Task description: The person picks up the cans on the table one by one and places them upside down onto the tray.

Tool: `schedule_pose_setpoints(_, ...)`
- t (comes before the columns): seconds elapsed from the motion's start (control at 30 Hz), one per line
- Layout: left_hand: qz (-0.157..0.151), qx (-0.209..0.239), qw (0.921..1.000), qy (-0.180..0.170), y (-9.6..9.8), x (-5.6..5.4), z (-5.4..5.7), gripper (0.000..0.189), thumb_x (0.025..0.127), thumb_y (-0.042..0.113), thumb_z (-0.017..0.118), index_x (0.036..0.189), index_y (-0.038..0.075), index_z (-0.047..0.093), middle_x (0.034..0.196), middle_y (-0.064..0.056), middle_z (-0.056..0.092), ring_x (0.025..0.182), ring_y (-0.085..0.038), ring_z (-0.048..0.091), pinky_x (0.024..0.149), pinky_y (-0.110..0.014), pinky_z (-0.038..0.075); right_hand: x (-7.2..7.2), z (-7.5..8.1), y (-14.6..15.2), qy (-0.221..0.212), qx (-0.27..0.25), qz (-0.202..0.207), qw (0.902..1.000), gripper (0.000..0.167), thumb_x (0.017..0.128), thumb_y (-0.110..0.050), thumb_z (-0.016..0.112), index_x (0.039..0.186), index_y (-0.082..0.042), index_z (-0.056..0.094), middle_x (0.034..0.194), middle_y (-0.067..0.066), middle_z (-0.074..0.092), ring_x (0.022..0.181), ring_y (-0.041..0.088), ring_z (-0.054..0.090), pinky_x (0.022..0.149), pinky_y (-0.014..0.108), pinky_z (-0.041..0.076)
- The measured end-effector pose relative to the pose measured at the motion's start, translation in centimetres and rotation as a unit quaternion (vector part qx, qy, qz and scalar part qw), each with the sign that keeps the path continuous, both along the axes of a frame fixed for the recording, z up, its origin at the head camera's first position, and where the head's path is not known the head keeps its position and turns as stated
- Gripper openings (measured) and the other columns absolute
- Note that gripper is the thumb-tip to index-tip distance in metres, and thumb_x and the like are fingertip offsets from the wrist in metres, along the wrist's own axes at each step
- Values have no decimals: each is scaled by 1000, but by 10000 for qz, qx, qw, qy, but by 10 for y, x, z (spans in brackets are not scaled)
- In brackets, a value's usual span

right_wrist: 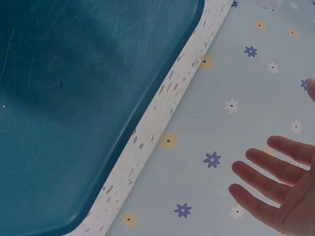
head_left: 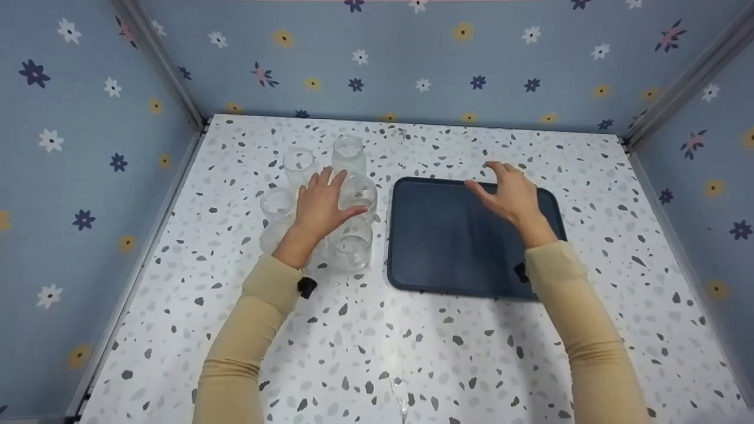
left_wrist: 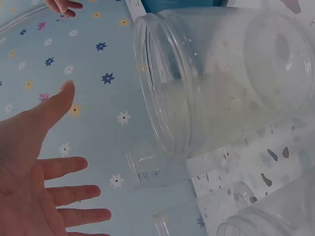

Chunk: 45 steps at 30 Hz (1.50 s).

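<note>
Several clear, empty-looking jars stand in a cluster on the left half of the table; the front one [head_left: 351, 250] is upright, and a large jar [left_wrist: 216, 83] fills the left wrist view. Over this cluster hovers my left hand [head_left: 321, 206], fingers spread, gripping nothing; it hides part of some jars. To the right lies a dark blue rectangular tray [head_left: 447, 241] with nothing on it. Above the tray's far right part is my right hand [head_left: 511, 194], fingers apart and holding nothing. In the right wrist view the tray surface [right_wrist: 74, 98] shows fine scratches.
The speckled white table [head_left: 377, 347] is enclosed by blue flowered panels [head_left: 389, 59] at the back and both sides. A small clear object [head_left: 402, 133], too small to identify, lies near the back edge.
</note>
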<state>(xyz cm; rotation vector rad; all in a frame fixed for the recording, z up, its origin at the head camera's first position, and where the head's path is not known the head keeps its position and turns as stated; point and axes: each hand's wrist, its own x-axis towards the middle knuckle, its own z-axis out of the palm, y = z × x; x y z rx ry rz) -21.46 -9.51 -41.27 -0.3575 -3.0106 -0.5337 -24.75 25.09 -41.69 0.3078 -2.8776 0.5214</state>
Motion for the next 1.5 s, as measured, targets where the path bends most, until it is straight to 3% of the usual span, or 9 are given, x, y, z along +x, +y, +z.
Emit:
schedule_pose_setpoints(0.23, -62, 299, 9993, 199, 6, 10, -5, 71, 75, 46, 65, 127, 1, 46, 129, -21, 39, 112, -37, 41, 82, -51, 39, 1, -5, 0, 355, -286, 178, 9988, 63, 81, -50, 56, 120, -1, 51, 112, 21, 55, 92, 37, 54, 76, 51, 42)
schedule_pose_setpoints(0.57, -188, 616, 9964, 552, 14, 22, -19, 56, 79, 34, 66, 119, -1, 52, 122, -21, 45, 106, -36, 47, 81, -48, 41, 5, -4, -6, 254, -978, 247, 9946, 47, 84, -31, 60, 118, 1, 53, 111, 20, 56, 98, 34, 52, 82, 46, 41)
schedule_pose_setpoints(1.1, -9, 423, 9989, -222, 24, 38, -41, 73, 74, 42, 68, 131, 4, 42, 130, -23, 34, 116, -37, 35, 84, -54, 35, 15, -11, -11, 379, -1708, 297, 9841, 49, 84, -27, 61, 121, 3, 50, 120, 20, 50, 106, 35, 48, 89, 44, 37)
schedule_pose_setpoints(1.3, 5, 468, 9986, -252, 25, 40, -47, 76, 71, 41, 71, 131, 5, 42, 129, -23, 35, 114, -37, 35, 81, -53, 38, 23, -14, -13, 197, -1873, 276, 9817, 51, 84, -26, 61, 125, 2, 47, 124, 19, 48, 108, 33, 47, 90, 42, 36)
schedule_pose_setpoints(1.5, -20, 478, 9988, -64, 25, 40, -53, 75, 69, 37, 74, 129, 3, 44, 128, -23, 36, 112, -37, 38, 78, -50, 41, 30, -17, -15, 305, -2071, 283, 9774, 51, 84, -25, 62, 124, 2, 47, 124, 17, 48, 112, 30, 45, 93, 40, 34)
